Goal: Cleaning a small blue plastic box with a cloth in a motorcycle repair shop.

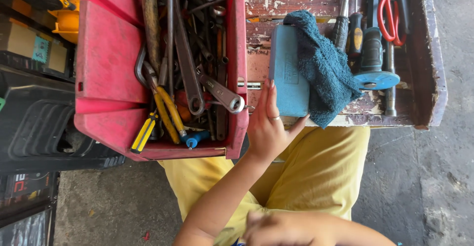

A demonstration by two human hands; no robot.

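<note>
The left hand point(269, 122) extends forward from the lower centre of the view, forearm angled up toward the bench. Its fingers are straight and held together, pointing away from the body, and rest flat along the left edge of the blue case point(288, 73). The thumb is spread to the right, with its tip at the case's near corner. The hand is not clamped on anything; it lies open against the case. A ring sits on one finger.

The right hand point(291, 228) is at the bottom edge, close to the body and blurred. Whether its fingers are apart or together cannot be determined.

The blue case is a flat, rectangular plastic box with rounded corners. It lies on the wooden tray point(429, 93) of worn, peeling boards, just right of the red toolbox point(106, 63). A dark teal cloth point(323, 68) is draped over the case's right side and far corner.

The red toolbox holds wrenches point(190, 73), pliers with yellow handles point(168, 112) and screwdrivers. Right of the cloth lie more screwdrivers point(348, 26) and red-handled scissors point(390, 16).
</note>
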